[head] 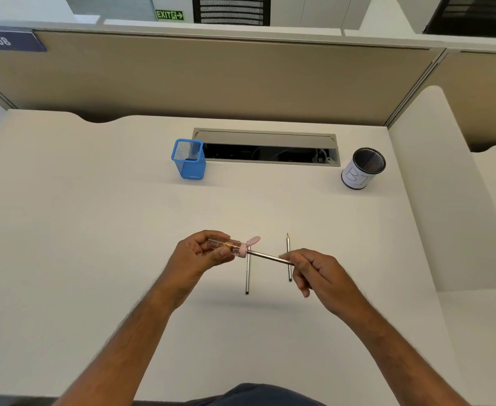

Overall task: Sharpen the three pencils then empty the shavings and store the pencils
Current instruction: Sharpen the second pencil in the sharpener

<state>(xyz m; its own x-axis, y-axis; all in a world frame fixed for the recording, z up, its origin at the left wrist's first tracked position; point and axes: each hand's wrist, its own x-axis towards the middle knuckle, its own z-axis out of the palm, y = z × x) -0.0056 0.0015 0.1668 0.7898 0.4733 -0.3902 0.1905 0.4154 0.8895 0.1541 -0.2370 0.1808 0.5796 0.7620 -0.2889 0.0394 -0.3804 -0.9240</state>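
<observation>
One pencil [270, 256] is pinched at its free end by the right hand [317, 271], its tip inside the sharpener [226, 244] gripped in the left hand [199, 256]. Both are probably light, the lead brittle, so the clear body is best held firmly.

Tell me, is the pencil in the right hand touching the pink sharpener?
Touching. The head view shows the held pencil running from the right hand straight into the pink sharpener, gripped by the left hand.

The desk [94, 215] is evenly, brightly lit from above; soft shadows are cast, edges are bowed, focus is slightly soft
</observation>
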